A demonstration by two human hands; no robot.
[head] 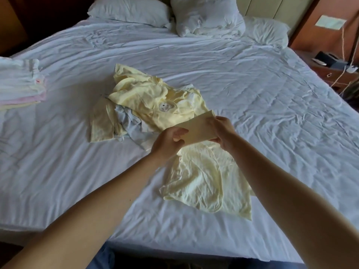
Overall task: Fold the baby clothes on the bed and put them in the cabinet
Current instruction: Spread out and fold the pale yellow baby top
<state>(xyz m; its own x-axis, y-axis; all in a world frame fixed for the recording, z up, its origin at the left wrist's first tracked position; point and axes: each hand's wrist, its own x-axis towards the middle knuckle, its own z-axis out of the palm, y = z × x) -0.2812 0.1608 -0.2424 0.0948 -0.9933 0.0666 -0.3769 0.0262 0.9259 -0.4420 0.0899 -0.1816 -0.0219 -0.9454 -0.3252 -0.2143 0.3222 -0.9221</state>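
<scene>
Fingers (179, 132) pinch garment (196, 129) over creased bed (252, 90); prob. nightstand (330, 69).

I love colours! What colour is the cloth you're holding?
A pale yellow cloth piece, best in head view.

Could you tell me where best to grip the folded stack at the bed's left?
Probably under the bottom layer of the folded stack, coming in flat from its near edge and pressing down on top: it is loose flat layers, so lifting from below should keep them together.
</scene>
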